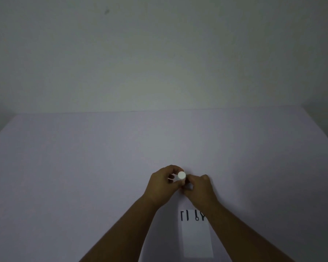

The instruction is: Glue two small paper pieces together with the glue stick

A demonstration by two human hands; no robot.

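Both hands meet above the middle of the pale table (83, 167). My left hand (163, 183) is closed around a white glue stick (181, 175), whose round white end faces the camera. My right hand (199, 188) pinches the stick's lower part from the right; whether that part is a cap is hidden by the fingers. A thin white sliver shows between the left fingers. A white paper piece (196, 237) with black marks along its far edge lies flat on the table under my right forearm.
A plain pale wall (159, 53) rises behind the table's far edge. The room is dim. The table's left and right edges slant inward toward the back.
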